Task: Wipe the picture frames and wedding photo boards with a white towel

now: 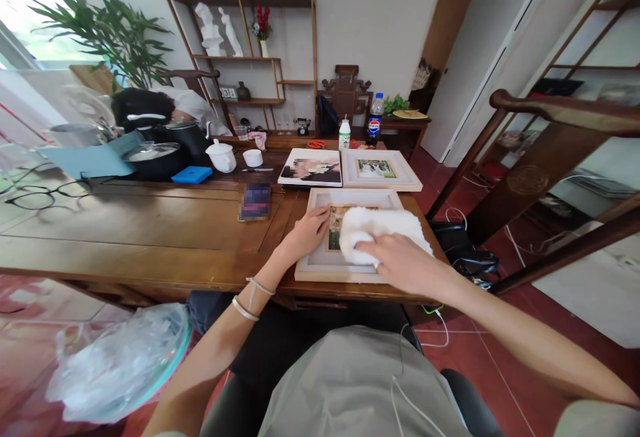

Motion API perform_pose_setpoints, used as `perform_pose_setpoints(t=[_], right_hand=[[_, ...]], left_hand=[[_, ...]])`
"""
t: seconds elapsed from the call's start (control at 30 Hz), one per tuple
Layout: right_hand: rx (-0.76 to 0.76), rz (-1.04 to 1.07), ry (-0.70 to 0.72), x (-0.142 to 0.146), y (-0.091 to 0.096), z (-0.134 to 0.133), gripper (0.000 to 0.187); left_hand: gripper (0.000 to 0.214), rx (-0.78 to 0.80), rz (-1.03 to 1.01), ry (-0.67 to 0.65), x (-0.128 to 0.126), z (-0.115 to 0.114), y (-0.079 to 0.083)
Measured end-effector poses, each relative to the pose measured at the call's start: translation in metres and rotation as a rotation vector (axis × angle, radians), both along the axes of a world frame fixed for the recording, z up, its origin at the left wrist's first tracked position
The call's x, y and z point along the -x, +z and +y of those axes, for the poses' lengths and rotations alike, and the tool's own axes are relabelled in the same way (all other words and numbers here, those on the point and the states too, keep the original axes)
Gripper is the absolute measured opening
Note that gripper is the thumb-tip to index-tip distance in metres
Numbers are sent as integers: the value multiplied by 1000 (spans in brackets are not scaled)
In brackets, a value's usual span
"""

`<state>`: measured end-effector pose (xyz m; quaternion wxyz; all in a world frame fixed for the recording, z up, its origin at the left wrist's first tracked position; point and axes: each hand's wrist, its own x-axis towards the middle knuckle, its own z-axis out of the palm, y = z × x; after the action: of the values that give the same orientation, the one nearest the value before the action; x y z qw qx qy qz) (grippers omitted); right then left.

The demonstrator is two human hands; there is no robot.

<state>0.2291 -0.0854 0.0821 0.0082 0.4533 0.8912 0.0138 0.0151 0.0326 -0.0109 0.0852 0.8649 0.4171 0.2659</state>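
Observation:
A light-wood picture frame (306, 269) lies flat near the front edge of the table, with a small picture (334, 231) in its middle. My left hand (311, 230) rests on the frame's left side, its fingers stretched out toward the picture. In my right hand (403, 260) is a white fluffy cloth (390, 223), pressed down over the picture and the frame's right part. The cloth hides most of the picture. Behind this frame are a second framed picture (383, 169) and, to its left, a photo panel (310, 167).
On the wooden table (200, 230) are a pixelated dark object (255, 201), a blue box (192, 175), a white teapot (221, 156), a cup (253, 157), a cola bottle (375, 120) and a small white bottle (345, 134). A person (185, 107) leans down behind dark pots. A chair (530, 163) stands at right.

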Motion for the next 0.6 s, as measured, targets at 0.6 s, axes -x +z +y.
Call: perform_pose_setpoints(t=[0.6], right_hand=[[-165, 52, -106, -24, -23, 103, 52]], left_hand=[[39, 4, 18, -17, 3, 2, 0]])
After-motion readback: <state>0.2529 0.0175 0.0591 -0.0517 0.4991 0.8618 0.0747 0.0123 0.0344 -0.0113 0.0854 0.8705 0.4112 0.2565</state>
